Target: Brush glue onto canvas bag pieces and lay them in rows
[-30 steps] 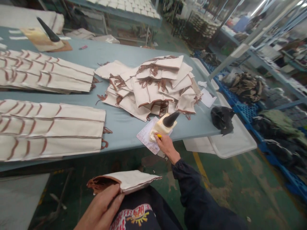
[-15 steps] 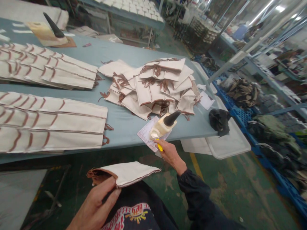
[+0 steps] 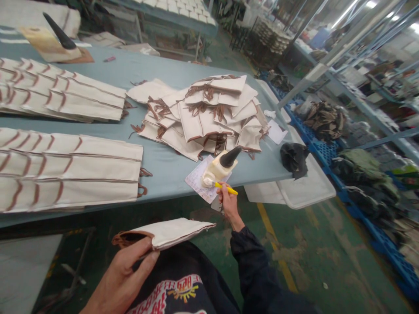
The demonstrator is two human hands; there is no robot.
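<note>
Between the thumb and fingers of my left hand (image 3: 131, 266) is a cream fabric bag (image 3: 180, 232) with brown trim, held in front of my body. My right hand (image 3: 229, 203) pinches a yellow-handled brush (image 3: 226, 188). Its tip touches white paste at the mouth of a cut-open pale container (image 3: 217, 169), which has a black cone-shaped piece (image 3: 231, 157) sticking up. That container rests on a printed sheet (image 3: 194, 178) at the table's near edge.
On the blue-green table (image 3: 163, 174) lies a loose pile of similar bags (image 3: 209, 115). Overlapping rows of bags (image 3: 98, 168) lie to the left. A black plastic bag (image 3: 293, 159) sits at the right corner, above a white tray (image 3: 310, 185). Blue pallets (image 3: 353, 192) hold fabric bundles.
The yellow brush handle has swung to point right, and my right hand has turned with it, its tip still at the paste. My left hand keeps the bag. The view has shifted slightly.
</note>
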